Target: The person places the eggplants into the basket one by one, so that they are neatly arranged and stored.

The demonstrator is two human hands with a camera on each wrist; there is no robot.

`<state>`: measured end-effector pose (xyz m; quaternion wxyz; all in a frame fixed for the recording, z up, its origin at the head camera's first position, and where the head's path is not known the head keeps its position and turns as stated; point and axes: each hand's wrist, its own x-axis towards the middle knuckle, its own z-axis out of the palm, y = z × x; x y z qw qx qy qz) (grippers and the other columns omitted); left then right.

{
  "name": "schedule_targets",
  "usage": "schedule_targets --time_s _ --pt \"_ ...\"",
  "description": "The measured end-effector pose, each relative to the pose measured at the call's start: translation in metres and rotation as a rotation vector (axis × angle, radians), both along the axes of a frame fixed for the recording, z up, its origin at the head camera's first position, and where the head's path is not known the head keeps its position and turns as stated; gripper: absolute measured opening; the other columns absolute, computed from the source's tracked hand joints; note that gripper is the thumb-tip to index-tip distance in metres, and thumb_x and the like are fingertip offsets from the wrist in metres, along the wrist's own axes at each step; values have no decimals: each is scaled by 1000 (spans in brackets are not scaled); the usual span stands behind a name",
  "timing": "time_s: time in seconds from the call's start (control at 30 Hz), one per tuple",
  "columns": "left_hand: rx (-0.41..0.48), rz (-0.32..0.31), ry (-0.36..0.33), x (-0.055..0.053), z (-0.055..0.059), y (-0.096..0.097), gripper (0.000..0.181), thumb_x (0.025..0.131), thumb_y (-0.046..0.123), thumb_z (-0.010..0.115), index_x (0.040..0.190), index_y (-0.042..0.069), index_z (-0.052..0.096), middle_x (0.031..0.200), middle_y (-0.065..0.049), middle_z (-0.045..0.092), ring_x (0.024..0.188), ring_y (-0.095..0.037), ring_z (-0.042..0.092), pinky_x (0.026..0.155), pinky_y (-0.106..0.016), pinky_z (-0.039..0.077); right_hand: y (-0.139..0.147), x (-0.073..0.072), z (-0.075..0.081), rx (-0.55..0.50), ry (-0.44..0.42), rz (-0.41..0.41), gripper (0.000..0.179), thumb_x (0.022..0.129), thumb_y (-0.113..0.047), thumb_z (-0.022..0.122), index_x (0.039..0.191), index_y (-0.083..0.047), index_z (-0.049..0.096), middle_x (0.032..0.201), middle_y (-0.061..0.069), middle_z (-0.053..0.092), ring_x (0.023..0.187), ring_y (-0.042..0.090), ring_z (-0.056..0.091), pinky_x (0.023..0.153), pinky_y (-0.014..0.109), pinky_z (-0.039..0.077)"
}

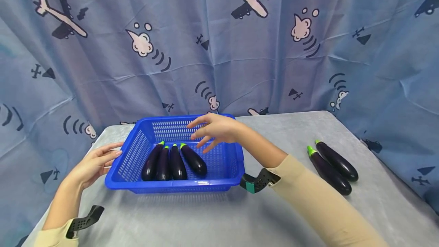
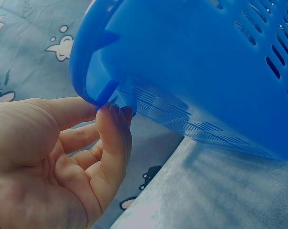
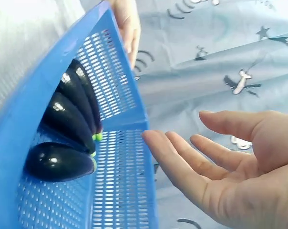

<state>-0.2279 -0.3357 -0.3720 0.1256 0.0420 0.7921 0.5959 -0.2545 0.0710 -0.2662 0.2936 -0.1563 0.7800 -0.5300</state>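
A blue plastic basket (image 1: 178,182) stands on the table with several dark purple eggplants (image 1: 194,160) side by side inside, green stem ends pointing to the back. At the basket's left end, my left hand (image 1: 92,165) pinches the rim; the left wrist view has thumb and fingertips (image 2: 113,126) at the rim's edge. My right hand (image 1: 221,128) hovers over the back right part of the basket, its fingers spread and relaxed with nothing in them. In the right wrist view the right hand (image 3: 230,167) appears palm up beside the basket's wall (image 3: 122,186).
Two more eggplants (image 1: 337,161) lie together on the right side of the grey table (image 1: 281,132). Behind the table hangs a blue curtain (image 1: 192,48) printed with airplanes. Each wrist wears a black strap (image 1: 260,180).
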Motion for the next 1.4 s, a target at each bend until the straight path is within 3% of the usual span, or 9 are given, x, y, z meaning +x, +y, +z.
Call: schedule_targets --time_s 0.2,0.3,0.37,0.47,0.87,1.17,1.4 --pt "0 -2 -7 -1 1 1 56 113 25 52 161 0 34 108 14 70 99 -6 72 86 -29 62 25 14 7 -27 67 1 46 108 -11 60 153 -5 51 141 23 64 122 42 69 92 53 61" --pt "32 -6 -4 -1 2 -1 42 113 23 52 154 15 48 107 13 71 98 -7 73 84 -28 62 38 20 10 -29 113 -1 48 107 -12 62 153 -6 50 139 22 65 118 39 71 89 50 63" --pt "71 -19 4 -1 2 -3 30 113 21 51 142 28 57 107 12 72 97 -8 73 83 -29 62 47 24 11 -26 145 -10 49 106 -13 64 153 -6 51 137 22 66 115 36 72 88 49 63" --pt "131 -46 17 -1 2 -5 30 113 16 50 124 40 62 107 9 73 96 -10 74 81 -29 63 60 29 13 -10 192 -34 50 105 -16 66 152 -7 52 134 21 68 112 34 73 88 49 63" --pt "143 -32 11 -1 3 -4 30 113 16 51 119 43 63 106 10 74 95 -10 74 80 -29 63 112 44 14 8 297 -114 51 106 -20 64 154 -6 50 140 28 63 117 42 68 90 50 63" --pt "131 -12 5 0 2 -3 28 112 18 53 117 43 63 105 10 74 94 -9 74 81 -29 63 148 53 11 -38 376 -148 53 107 -14 62 156 -2 45 140 29 63 113 32 71 91 49 62" --pt "109 -12 10 0 0 -2 25 112 19 53 124 39 61 106 11 73 96 -9 74 82 -29 62 178 56 -5 -9 404 -210 56 109 -16 60 159 0 40 144 30 59 111 19 72 92 40 63"
